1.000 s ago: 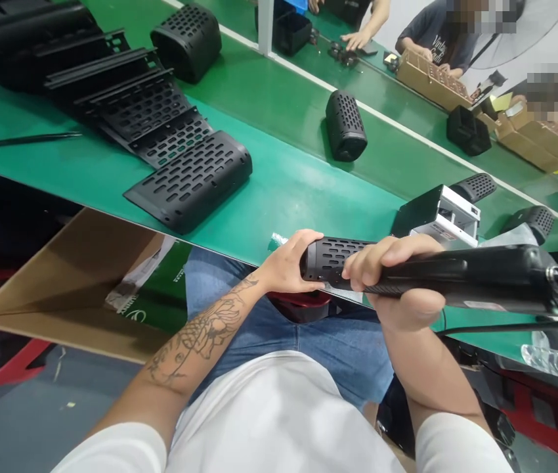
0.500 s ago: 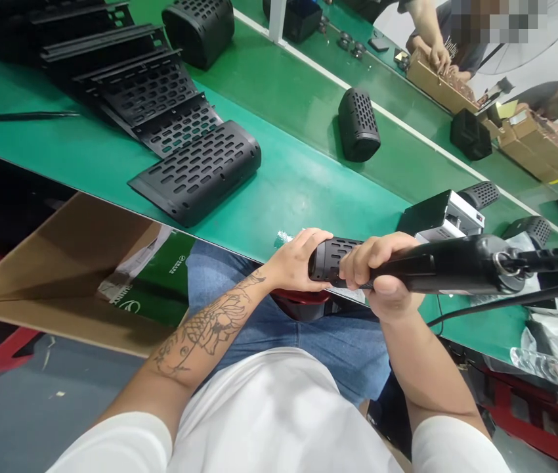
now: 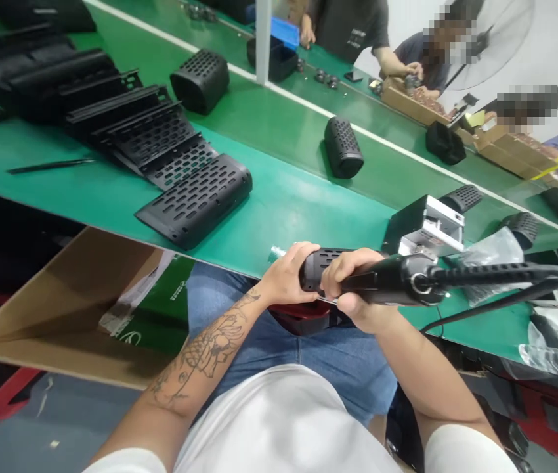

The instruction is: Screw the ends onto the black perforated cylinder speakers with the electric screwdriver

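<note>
At the near edge of a glossy green desk (image 3: 286, 197), the left hand (image 3: 286, 276) has its fingers gripping one end of a black plastic housing with slotted sides (image 3: 329, 253). The right hand (image 3: 352, 279) has its fingers wrapped around a thick black cylindrical tool (image 3: 387, 282) trailing a black cable (image 3: 486, 274); the tool's tip is hidden. Beyond the right hand stands a silver-and-black boxy device (image 3: 407, 225). Toward the desk's left end, black slotted plastic covers (image 3: 203, 197) lie in an overlapping row.
</note>
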Tool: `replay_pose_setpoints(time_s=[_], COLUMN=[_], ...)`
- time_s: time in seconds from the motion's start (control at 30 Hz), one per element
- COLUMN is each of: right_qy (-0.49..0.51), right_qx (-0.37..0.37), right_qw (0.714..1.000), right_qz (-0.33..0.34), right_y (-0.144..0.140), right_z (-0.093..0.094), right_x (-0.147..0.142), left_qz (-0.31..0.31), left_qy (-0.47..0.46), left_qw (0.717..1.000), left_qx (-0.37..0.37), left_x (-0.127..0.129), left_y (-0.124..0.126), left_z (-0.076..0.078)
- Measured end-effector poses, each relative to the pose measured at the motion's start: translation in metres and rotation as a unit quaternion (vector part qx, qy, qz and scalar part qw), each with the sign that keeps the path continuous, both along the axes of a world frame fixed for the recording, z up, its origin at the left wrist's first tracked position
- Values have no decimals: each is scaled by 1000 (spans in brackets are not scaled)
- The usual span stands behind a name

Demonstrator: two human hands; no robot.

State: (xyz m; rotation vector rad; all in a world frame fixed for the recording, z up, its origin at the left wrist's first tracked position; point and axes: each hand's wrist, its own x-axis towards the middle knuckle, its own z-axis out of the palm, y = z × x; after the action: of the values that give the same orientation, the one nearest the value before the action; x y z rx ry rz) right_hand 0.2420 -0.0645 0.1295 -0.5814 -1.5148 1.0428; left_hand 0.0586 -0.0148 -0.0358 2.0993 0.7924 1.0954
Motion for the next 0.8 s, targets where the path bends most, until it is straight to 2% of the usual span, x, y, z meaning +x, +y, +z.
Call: replay_pose_setpoints(time_s=[0.07, 0.1, 0.17, 0.23, 0.3, 0.37, 0.4, 0.43, 0.5, 0.53, 0.6, 0.63, 0.7, 0.73, 0.8], right_qy=[48, 71, 91, 68, 14, -16, -19, -16, -1, 4, 5, 2, 4, 13, 41], right_qx=[20, 24, 32, 44, 49, 50, 50, 51, 53, 53, 53, 51, 52, 58, 75], right_qw=[999, 996, 980, 931, 861, 816, 805, 801, 803, 808, 820, 826, 836, 843, 868], right_qz=[-13, -46, -175, -357, -506, -575, -590, -597, -594, -587, -570, -561, -545, -534, -489], right_y=[-2, -1, 2, 11, 23, 35, 40, 43, 45, 44, 39, 35, 24, 17, 0], right_z=[14, 23, 40, 48, 44, 30, 22, 13, 1, -3, -4, -1, 8, 14, 26], right_x=[11, 22, 55, 98, 144, 182, 196, 206, 216, 217, 214, 211, 204, 200, 190], left_qz=[50, 92, 187, 243, 234, 180, 141, 100, 18, -20, -107, -151, -186, -196, -170], left_qy=[11, 12, 8, 4, -2, -3, 2, 7, 29, 43, 134, 190, 296, 330, 379], left_qw=[999, 995, 981, 969, 970, 977, 979, 978, 964, 951, 918, 903, 893, 888, 881], left_qx=[13, 25, 45, 49, 69, 118, 148, 183, 263, 306, 359, 354, 282, 256, 225], left_x=[3, 7, 17, 30, 42, 50, 53, 55, 58, 59, 63, 66, 73, 77, 83], left_y=[-12, -23, -57, -100, -140, -163, -166, -162, -138, -119, -74, -52, -15, -3, 10], left_z=[-2, -4, -10, -17, -25, -28, -26, -21, -1, 14, 49, 68, 98, 109, 122])
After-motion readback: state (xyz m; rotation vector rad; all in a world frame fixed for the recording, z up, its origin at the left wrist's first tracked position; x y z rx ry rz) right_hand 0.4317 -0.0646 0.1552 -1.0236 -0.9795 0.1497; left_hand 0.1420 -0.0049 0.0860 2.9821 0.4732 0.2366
